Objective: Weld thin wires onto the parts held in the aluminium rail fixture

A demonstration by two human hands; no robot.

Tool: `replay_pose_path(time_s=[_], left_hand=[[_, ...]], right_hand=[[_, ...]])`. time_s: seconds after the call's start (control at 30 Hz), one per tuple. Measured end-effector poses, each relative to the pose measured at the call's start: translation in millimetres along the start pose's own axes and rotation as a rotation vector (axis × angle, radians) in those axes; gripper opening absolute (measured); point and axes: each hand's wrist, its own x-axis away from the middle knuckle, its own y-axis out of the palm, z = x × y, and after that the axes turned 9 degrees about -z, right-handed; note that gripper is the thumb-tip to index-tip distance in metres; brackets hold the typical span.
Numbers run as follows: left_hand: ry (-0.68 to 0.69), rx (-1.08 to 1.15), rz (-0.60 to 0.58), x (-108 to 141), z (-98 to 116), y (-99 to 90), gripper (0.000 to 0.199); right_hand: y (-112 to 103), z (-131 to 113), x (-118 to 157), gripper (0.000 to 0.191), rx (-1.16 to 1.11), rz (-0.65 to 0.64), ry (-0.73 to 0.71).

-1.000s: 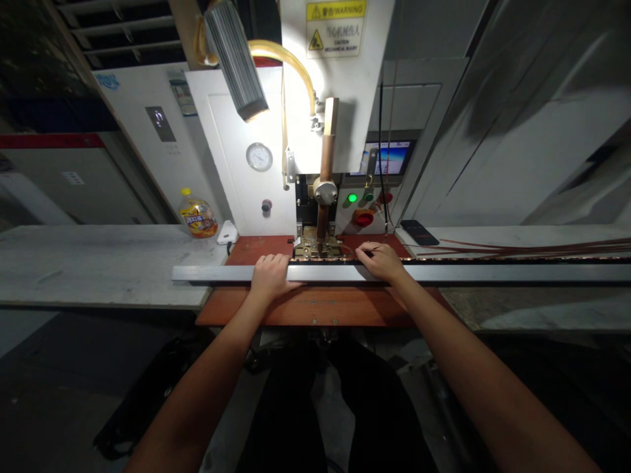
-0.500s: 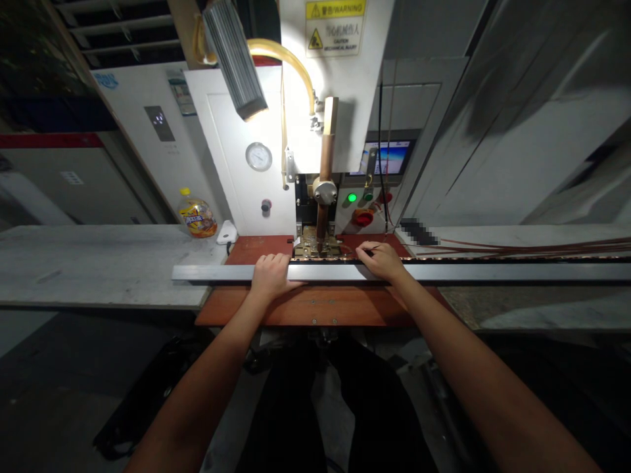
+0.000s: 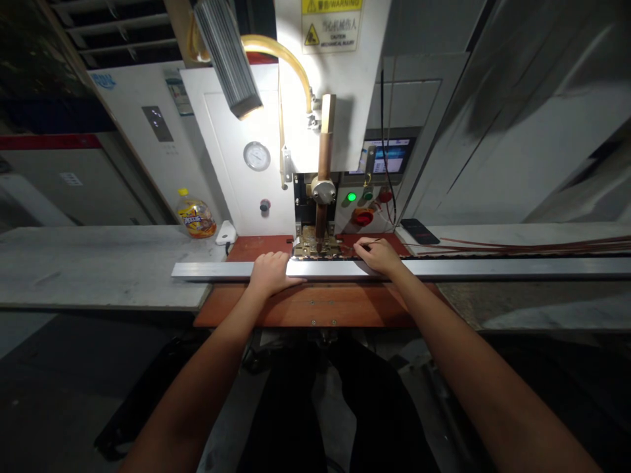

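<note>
A long silver metal bar [image 3: 473,268] lies across the reddish-brown work plate [image 3: 315,314]. My left hand [image 3: 270,272] grips the bar left of the machine's head, fingers over its top and thumb along the front edge. Beyond the bar, my right hand [image 3: 378,256] is closed in a pinch on a thin dark wire-like piece, with the wrist resting over the bar. Between my hands stands the copper-coloured electrode rod [image 3: 320,220], its tip down at a small brass fixture [image 3: 308,244] behind the bar.
A yellow-capped bottle [image 3: 197,217] and a white device [image 3: 226,233] stand at the left. On the right are a phone [image 3: 419,231] and long brown strips [image 3: 532,246]. The machine's screen [image 3: 389,156] and lit green button [image 3: 351,197] are behind.
The view has shifted slightly. My right hand has moved a little left, and the metal bar sits slightly farther back. The screen shows a different picture.
</note>
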Motion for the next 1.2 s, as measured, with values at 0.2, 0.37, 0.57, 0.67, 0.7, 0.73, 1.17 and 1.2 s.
replay_pose_path(time_s=[0.2, 0.37, 0.57, 0.67, 0.7, 0.73, 1.17, 1.2], left_hand=[[0.004, -0.002, -0.013, -3.0, -1.7, 0.2, 0.070], [0.004, -0.031, -0.031, -5.2, -2.5, -0.2, 0.069], [0.000, -0.044, -0.054, -6.5, -2.6, -1.5, 0.070], [-0.001, -0.039, -0.067, -7.2, -2.9, -2.0, 0.071], [0.000, -0.038, -0.070, -7.5, -3.0, -2.2, 0.071], [-0.001, -0.037, -0.073, -7.7, -3.1, -2.4, 0.071], [-0.032, -0.027, -0.159, -8.7, -1.1, -9.3, 0.077], [-0.032, -0.027, -0.160, -8.8, -1.2, -9.4, 0.077]], right_hand=[[0.8, 2.4, -2.8, 0.032, 0.019, -0.006, 0.010], [0.8, 2.8, -3.9, 0.033, 0.005, -0.010, 0.012], [2.1, 3.9, -5.4, 0.033, -0.001, -0.011, 0.007], [2.6, 5.1, -6.8, 0.032, -0.013, -0.018, 0.015], [2.6, 5.4, -7.2, 0.031, -0.018, -0.022, 0.014], [2.4, 5.7, -7.7, 0.031, -0.025, -0.026, 0.011], [0.9, 6.1, -10.5, 0.034, -0.067, -0.051, 0.000], [0.6, 5.8, -10.6, 0.033, -0.067, -0.054, 0.003]])
